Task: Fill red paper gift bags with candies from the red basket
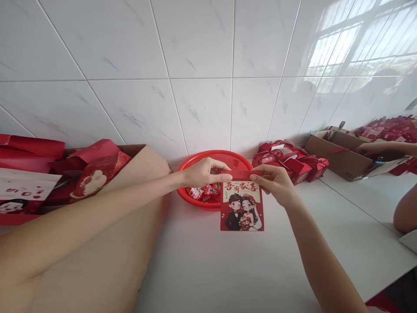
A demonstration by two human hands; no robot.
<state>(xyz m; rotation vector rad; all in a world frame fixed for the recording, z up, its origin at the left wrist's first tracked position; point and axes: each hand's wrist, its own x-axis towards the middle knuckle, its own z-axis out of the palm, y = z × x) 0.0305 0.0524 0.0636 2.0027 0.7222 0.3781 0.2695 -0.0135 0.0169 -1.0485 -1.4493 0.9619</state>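
Observation:
A red and cream paper bag [242, 213] with a cartoon bride and groom hangs upright between my hands, in front of a red plastic basket [184, 201]. My left hand [208, 172] pinches the bag's top left corner, thumb in front. At the top right corner, my right hand [273, 181] pinches the same red top edge. Wrapped sweets [196, 192] lie in the basket, partly hidden behind my left hand and the bag.
On the left stands a large cardboard box [130, 226] holding red gift bags [100, 174]. Small red boxes [298, 167] are piled right of the basket. Farther right, another person's hand [371, 150] reaches into an open cardboard box [339, 154]. A tiled wall rises behind.

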